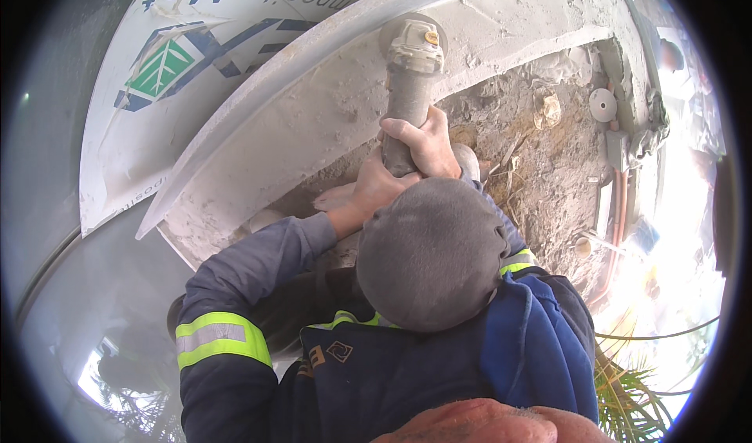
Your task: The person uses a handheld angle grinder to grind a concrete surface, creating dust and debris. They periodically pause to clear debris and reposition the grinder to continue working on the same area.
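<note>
A dust-covered angle grinder (409, 90) stretches away from me, its head and disc against the pale inner face of a curved concrete wall (301, 102). Whether the disc is turning cannot be seen. My left hand (368, 186) grips the rear end of the grinder's body. Further forward, my right hand (429, 144) wraps around the same body, thumb across the top. Both sleeves come up past a rounded grey cloth shape (431, 255) that looks like my knee. It covers part of my right wrist and the ground below the tool.
Outside the wall, a white printed sheet (102, 161) with a green leaf mark leans at the left. Inside lies rough soil (540, 169) with crumpled scraps (547, 110). A white round disc (603, 104), a grey box (617, 149) and orange-brown pipes (619, 208) line the right side.
</note>
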A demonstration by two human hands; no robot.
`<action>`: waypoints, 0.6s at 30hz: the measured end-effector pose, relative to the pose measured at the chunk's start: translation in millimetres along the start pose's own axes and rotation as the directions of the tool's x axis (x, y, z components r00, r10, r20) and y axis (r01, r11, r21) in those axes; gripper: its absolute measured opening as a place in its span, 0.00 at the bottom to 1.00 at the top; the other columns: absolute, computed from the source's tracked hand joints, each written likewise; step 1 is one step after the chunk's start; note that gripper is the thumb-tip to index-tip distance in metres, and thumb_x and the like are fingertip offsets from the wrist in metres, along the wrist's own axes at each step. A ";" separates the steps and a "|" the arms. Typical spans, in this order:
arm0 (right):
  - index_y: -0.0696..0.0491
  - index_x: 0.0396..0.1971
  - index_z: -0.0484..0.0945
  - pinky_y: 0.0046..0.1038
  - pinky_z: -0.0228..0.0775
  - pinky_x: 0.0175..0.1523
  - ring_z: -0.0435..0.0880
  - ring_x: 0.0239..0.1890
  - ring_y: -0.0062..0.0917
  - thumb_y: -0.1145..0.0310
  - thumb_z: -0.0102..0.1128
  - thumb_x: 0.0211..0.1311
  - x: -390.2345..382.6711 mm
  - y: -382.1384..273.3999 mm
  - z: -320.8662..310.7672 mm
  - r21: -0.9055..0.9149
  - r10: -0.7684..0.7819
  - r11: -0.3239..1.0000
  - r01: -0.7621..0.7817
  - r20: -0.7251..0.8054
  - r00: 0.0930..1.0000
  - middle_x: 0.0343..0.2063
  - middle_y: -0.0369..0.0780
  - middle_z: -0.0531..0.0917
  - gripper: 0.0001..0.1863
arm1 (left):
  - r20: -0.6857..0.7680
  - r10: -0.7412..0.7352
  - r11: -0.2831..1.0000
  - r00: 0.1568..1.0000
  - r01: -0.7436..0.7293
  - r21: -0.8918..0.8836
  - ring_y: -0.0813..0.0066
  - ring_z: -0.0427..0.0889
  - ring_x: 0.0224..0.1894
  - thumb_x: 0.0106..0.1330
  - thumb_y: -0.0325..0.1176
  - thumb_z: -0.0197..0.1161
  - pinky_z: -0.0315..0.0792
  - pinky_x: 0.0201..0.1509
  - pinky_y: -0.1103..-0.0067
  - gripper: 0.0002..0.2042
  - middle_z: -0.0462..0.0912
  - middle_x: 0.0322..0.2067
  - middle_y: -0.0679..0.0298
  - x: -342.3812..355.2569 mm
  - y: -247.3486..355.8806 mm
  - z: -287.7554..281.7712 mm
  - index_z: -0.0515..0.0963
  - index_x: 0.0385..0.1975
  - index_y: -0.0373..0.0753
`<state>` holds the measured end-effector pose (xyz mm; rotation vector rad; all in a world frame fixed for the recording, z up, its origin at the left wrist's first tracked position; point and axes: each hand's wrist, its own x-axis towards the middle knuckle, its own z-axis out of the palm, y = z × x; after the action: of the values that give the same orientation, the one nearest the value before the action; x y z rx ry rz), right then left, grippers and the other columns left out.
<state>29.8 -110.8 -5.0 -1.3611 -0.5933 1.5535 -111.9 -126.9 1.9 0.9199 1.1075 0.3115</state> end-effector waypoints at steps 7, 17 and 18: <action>0.67 0.46 0.77 0.30 0.79 0.38 0.86 0.32 0.26 0.64 0.72 0.52 -2.3 1.3 3.9 0.003 0.055 0.998 -0.055 0.030 0.998 0.32 0.44 0.84 0.26 | -0.023 -0.013 0.999 1.000 0.012 -0.038 0.68 0.85 0.52 0.54 0.42 0.80 0.80 0.54 0.74 0.38 0.83 0.49 0.53 -8.1 0.0 -2.2 0.69 0.59 0.27; 0.67 0.46 0.77 0.30 0.78 0.38 0.85 0.33 0.27 0.62 0.72 0.51 -5.1 1.7 11.1 -0.027 0.061 0.998 -0.060 0.023 0.998 0.32 0.44 0.84 0.28 | -0.003 -0.050 0.998 0.999 0.050 -0.042 0.66 0.84 0.55 0.55 0.43 0.80 0.79 0.56 0.72 0.38 0.82 0.52 0.51 -13.7 -5.3 -8.8 0.69 0.59 0.25; 0.67 0.46 0.77 0.30 0.78 0.39 0.85 0.33 0.27 0.62 0.72 0.51 -4.9 2.8 11.5 -0.034 0.055 0.998 -0.054 0.023 0.998 0.31 0.44 0.84 0.28 | 0.000 -0.060 0.998 0.998 0.060 -0.036 0.66 0.84 0.55 0.56 0.42 0.80 0.79 0.56 0.72 0.38 0.82 0.52 0.50 -14.2 -4.5 -9.5 0.69 0.59 0.25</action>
<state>17.7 -113.7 -2.1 -1.3954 -0.6034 1.6120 -127.4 -134.1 6.1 0.8530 1.1248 0.2816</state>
